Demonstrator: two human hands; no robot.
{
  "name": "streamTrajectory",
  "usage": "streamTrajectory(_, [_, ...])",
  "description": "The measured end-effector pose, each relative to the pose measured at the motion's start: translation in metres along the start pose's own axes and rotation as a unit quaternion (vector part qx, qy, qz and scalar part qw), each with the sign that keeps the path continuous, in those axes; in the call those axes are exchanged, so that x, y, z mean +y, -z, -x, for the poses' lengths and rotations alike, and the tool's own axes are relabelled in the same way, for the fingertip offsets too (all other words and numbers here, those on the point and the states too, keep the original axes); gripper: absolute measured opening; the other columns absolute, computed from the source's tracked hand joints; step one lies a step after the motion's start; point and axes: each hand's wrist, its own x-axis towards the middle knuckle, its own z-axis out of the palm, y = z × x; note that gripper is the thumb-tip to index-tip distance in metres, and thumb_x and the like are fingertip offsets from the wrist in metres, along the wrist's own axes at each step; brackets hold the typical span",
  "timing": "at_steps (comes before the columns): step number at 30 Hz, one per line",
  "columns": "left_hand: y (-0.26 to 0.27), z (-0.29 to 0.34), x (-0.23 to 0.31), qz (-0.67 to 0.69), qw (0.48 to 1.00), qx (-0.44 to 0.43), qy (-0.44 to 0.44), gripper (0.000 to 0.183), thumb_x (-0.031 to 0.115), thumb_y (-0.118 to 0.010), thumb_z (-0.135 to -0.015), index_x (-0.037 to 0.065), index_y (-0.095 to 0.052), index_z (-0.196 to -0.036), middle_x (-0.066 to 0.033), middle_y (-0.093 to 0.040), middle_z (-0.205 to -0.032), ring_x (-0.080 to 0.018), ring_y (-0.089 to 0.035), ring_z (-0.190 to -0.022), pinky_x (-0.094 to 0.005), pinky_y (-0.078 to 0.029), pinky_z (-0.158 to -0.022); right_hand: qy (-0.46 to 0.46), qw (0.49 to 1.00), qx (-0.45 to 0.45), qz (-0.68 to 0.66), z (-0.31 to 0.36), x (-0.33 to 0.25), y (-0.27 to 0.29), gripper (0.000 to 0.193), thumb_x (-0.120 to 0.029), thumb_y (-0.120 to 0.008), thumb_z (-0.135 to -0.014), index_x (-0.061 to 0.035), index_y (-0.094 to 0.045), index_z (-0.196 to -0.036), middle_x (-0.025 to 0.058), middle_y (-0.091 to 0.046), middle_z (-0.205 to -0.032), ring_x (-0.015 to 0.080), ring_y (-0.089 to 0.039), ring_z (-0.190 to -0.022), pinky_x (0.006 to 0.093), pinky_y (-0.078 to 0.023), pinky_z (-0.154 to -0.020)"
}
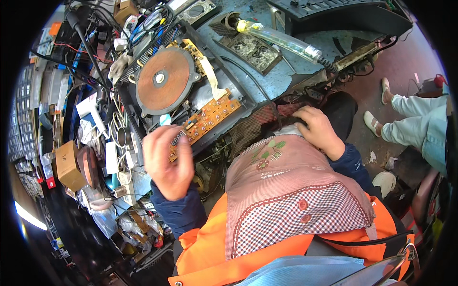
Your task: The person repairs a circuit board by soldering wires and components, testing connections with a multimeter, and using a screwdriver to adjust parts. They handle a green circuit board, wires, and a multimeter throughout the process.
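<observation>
My left hand (168, 161), smeared by motion, is at the near left end of an orange circuit board (210, 117). The board's end shows between its thumb and fingers, but whether they grip it I cannot tell. A small digit display sits on the board beside my fingers, and a pale ribbon cable (212, 78) runs from it. Board and cable lie in an opened black appliance housing (238, 93) with a large round copper-coloured coil (164, 78). My right hand (318, 129) rests on my lap at the pinkish apron's (286, 167) edge, holding nothing visible, its fingers loosely bent and apart.
On the blue workbench (200, 28), a soldering iron (281, 40) with a clear yellowish handle lies by a metal tray (253, 52). A multimeter (195, 10) and black panel (334, 14) are behind. Tangled cables, a white glue gun (91, 113) and a cardboard box (70, 165) crowd the left.
</observation>
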Motion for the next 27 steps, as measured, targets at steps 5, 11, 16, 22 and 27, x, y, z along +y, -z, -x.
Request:
streamTrajectory(5, [-0.008, -0.016, 0.016, -0.024, 0.997, -0.048, -0.046, 0.030, -0.003, -0.079, -0.084, 0.002, -0.075, -0.113, -0.0130, -0.071, -0.107, -0.0326, -0.067, -0.098, -0.0409, -0.054, -0.087, 0.061, 0.989, -0.004, -0.136, -0.027, -0.050, 0.024, 0.020, -0.001, -0.076, -0.088, -0.0001, -0.076, -0.108, 0.0145, -0.071, -0.091, 0.0312, -0.070, -0.079, 0.0387, -0.055, -0.070])
streamTrajectory(11, [0.019, -0.010, 0.009, -0.100, 0.986, -0.126, 0.038, 0.021, 0.003, -0.078, -0.090, 0.002, -0.075, -0.110, -0.0111, -0.068, -0.095, -0.0328, -0.063, -0.086, -0.0435, -0.052, -0.078, 0.127, 0.975, 0.048, -0.177, -0.073, -0.105, 0.035, 0.015, -0.009, -0.077, -0.091, -0.0027, -0.076, -0.105, 0.0136, -0.069, -0.090, 0.0330, -0.069, -0.079, 0.0412, -0.054, -0.068])
streamTrajectory(16, [0.005, -0.012, 0.031, -0.095, 0.985, -0.140, -0.045, 0.031, 0.007, -0.079, -0.088, 0.001, -0.072, -0.117, -0.0161, -0.068, -0.114, -0.0368, -0.064, -0.104, -0.0451, -0.052, -0.092, 0.126, 0.981, 0.125, -0.077, -0.153, -0.139, 0.009, 0.024, -0.025, -0.074, -0.095, -0.0019, -0.073, -0.102, 0.0176, -0.069, -0.098, 0.0381, -0.072, -0.089, 0.0486, -0.058, -0.076])
streamTrajectory(22, [-0.048, -0.004, 0.051, -0.182, 0.966, -0.173, -0.064, 0.067, 0.023, -0.083, -0.083, 0.000, -0.060, -0.142, -0.0191, -0.059, -0.147, -0.0386, -0.052, -0.136, -0.0506, -0.038, -0.114, 0.061, 0.993, 0.016, 0.103, -0.239, -0.159, -0.016, 0.026, -0.020, -0.073, -0.086, 0.0030, -0.079, -0.096, 0.0275, -0.074, -0.094, 0.0464, -0.075, -0.087, 0.0524, -0.062, -0.078])
streamTrajectory(27, [-0.067, -0.013, 0.047, -0.251, 0.953, -0.158, -0.054, 0.079, 0.027, -0.085, -0.080, -0.005, -0.056, -0.145, -0.0190, -0.059, -0.147, -0.0342, -0.052, -0.137, -0.0491, -0.037, -0.113, 0.037, 0.985, -0.008, 0.169, -0.251, -0.168, -0.018, 0.018, -0.013, -0.070, -0.084, -0.0032, -0.083, -0.090, 0.0228, -0.079, -0.091, 0.0400, -0.079, -0.089, 0.0485, -0.064, -0.078])
